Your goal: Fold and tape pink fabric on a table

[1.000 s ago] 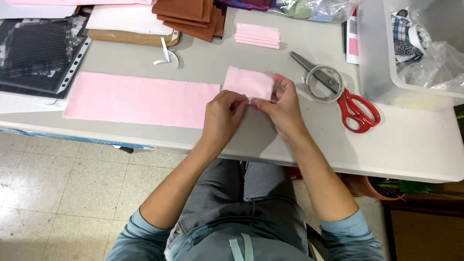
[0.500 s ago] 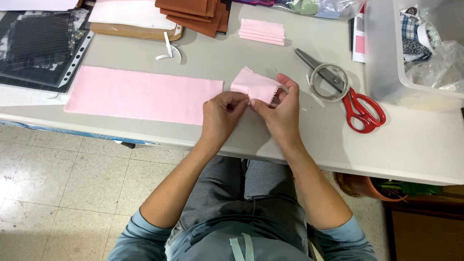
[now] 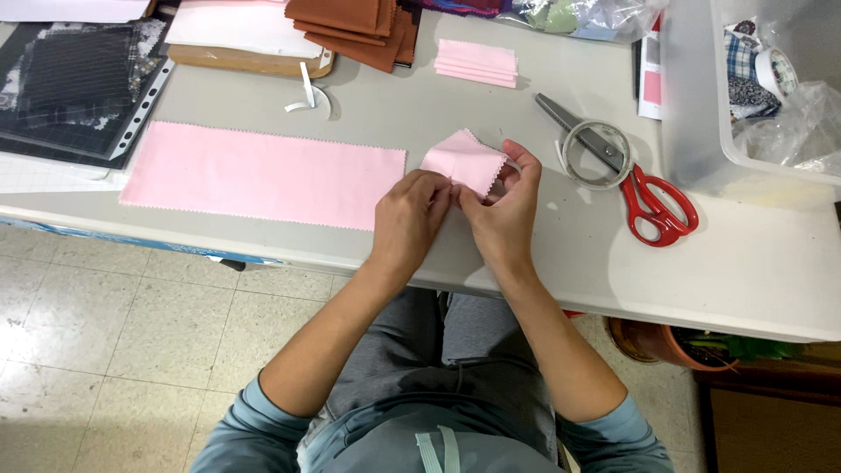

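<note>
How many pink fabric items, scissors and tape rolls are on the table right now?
Pink fabric: 3, a long strip, a small piece held by the left hand and right hand, and a folded stack
Scissors: 1
Clear tape roll: 1
Total: 5

At the centre of the frame, the left hand (image 3: 410, 215) and right hand (image 3: 505, 208) pinch a small pink square of pinked-edge fabric (image 3: 462, 162), lifted at a tilt above the grey table (image 3: 491, 105). Just left lies a long pink fabric strip (image 3: 263, 173). To the right, red-handled scissors (image 3: 635, 180) lie under a clear ring of tape (image 3: 597, 154). A stack of folded pink pieces (image 3: 477, 61) sits at upper centre.
</note>
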